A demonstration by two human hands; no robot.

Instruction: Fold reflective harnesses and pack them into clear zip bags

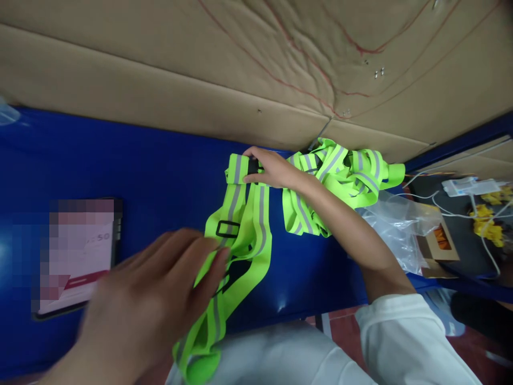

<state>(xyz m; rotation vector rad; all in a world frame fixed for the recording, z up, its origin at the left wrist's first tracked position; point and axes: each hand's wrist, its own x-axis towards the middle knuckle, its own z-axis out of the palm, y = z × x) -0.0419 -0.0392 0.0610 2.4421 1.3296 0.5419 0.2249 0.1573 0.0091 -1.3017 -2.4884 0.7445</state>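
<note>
A neon-yellow reflective strap harness (262, 230) with grey stripes hangs in loops across the blue table and over its front edge. My right hand (272, 168) is closed on its far end, at a black buckle (253, 167). Nearer to me, my left hand (160, 289) is slightly blurred, its fingers bent and pressed to the harness's left side. A black slider (227, 229) shows just beyond those fingertips. Behind my right wrist lies a tangled pile of similar reflective straps (352, 176).
A tablet-like device (84, 256) lies at left on the blue table (160, 176). Brown covering with red threads (200, 75) rises behind. At right are clear plastic bags (396, 230), an open cardboard box (444, 238), white cables and yellow pieces (487, 222).
</note>
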